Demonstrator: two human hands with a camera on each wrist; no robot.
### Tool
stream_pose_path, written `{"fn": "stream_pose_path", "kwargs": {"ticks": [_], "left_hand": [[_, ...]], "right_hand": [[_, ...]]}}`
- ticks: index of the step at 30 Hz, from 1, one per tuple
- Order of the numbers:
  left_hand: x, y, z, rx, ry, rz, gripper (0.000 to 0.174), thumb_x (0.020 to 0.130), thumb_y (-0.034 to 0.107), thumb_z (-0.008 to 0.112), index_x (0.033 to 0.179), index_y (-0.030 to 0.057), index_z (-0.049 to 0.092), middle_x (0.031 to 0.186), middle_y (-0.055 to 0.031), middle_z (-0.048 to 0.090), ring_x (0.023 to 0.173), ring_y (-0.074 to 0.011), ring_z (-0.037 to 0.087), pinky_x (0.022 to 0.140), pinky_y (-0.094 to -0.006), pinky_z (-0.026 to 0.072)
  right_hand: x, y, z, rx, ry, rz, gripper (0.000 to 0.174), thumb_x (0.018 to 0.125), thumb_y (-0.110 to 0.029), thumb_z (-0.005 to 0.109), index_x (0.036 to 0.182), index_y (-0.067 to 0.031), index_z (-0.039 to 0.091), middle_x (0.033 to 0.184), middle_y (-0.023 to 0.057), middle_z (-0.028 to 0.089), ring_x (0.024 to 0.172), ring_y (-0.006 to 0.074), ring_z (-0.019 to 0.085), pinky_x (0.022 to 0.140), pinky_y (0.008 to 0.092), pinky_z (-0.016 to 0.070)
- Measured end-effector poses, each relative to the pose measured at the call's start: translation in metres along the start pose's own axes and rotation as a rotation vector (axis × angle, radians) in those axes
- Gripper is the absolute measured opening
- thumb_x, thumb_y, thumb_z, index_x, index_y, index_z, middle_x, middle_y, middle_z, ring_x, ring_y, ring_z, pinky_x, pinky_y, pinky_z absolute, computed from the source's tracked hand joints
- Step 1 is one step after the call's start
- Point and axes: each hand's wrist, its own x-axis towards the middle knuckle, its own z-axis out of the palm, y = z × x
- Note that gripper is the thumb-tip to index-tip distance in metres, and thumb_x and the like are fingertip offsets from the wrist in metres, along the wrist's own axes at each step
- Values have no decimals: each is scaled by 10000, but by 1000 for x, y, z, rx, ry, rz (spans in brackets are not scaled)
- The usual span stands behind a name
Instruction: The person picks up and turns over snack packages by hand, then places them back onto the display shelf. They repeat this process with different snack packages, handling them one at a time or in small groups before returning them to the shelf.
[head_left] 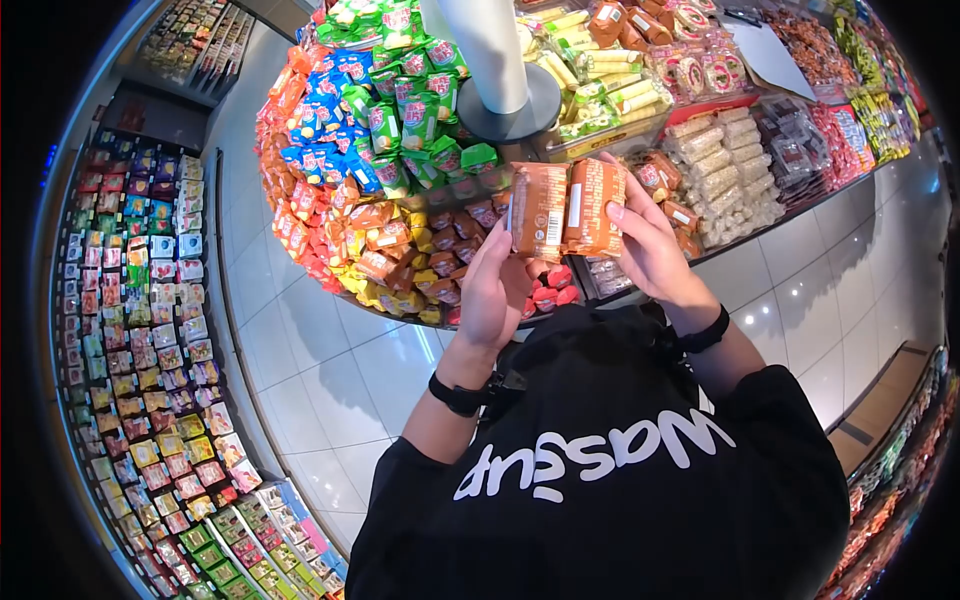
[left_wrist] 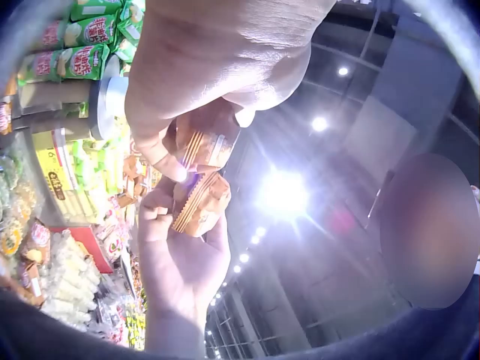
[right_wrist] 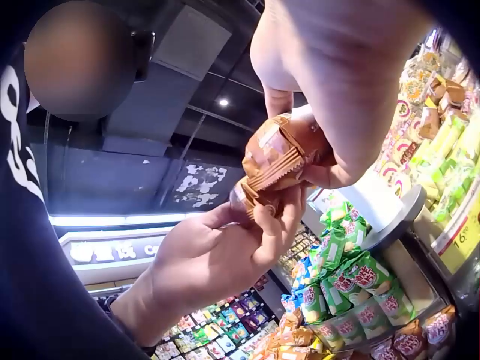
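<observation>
Two brown plastic snack packets are held up side by side over the display. The left packet (head_left: 540,212) has a white barcode patch, and my left hand (head_left: 492,295) grips it from its outer side. My right hand (head_left: 655,245) pinches the right packet (head_left: 598,205), thumb over its front edge. The crimped ends of both packets meet in the left wrist view, where the left hand (left_wrist: 225,56) is above and the right hand (left_wrist: 180,270) below. From the right wrist, the left hand (right_wrist: 206,259) shows its fingers bent around its packet (right_wrist: 247,201).
A rounded display holds green packets (head_left: 415,110), blue packets (head_left: 325,130) and brown packets (head_left: 385,240). A white post (head_left: 485,60) rises from it. Bagged rolls (head_left: 725,165) lie to the right. Shelves of small packets (head_left: 145,350) line the left, across a tiled floor (head_left: 330,390).
</observation>
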Motion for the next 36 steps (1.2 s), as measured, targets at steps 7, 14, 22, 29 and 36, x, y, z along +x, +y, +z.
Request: {"fn": "stream_pose_path", "kwargs": {"ticks": [7, 14, 22, 29, 36], "left_hand": [[-17, 17, -7, 167, -71, 34, 515, 963, 141, 549, 1429, -16, 397, 1376, -134, 550, 1243, -245, 571, 1059, -416, 468], [-25, 6, -1, 293, 1, 91, 546, 838, -17, 702, 1339, -9, 484, 1257, -114, 621, 1158, -223, 617, 1031, -393, 475], [-31, 8, 11, 361, -18, 29, 501, 820, -4, 735, 1277, -25, 532, 1111, -109, 686, 1019, -190, 675, 920, -335, 532], [-30, 4, 13, 369, 36, 60, 476, 827, 9, 744, 1255, -20, 539, 1061, -96, 696, 956, -174, 688, 845, -293, 547], [-27, 0, 7, 367, 22, 61, 451, 819, 14, 758, 1222, -8, 557, 1033, -83, 696, 850, -120, 677, 707, -222, 529]], "right_hand": [[2, 3, -9, 98, -211, 29, 574, 1040, -94, 442, 1550, 1, 198, 1535, 151, 373, 1393, 240, 422, 1159, 411, 351], [5, -7, 11, 20, -260, 115, 500, 1079, -196, 345, 1499, 69, 290, 1501, 183, 420, 1383, 245, 438, 1160, 385, 355], [11, -8, 20, 69, -256, 223, 485, 1084, -246, 351, 1441, 81, 383, 1430, 199, 497, 1308, 255, 520, 1116, 393, 414], [16, -3, 11, 72, -252, 233, 480, 1083, -252, 363, 1427, 81, 401, 1414, 190, 514, 1291, 246, 535, 1105, 384, 427], [15, -8, 12, 14, -253, 219, 476, 1076, -254, 392, 1422, 73, 410, 1402, 175, 525, 1275, 232, 549, 1085, 365, 447]]}}
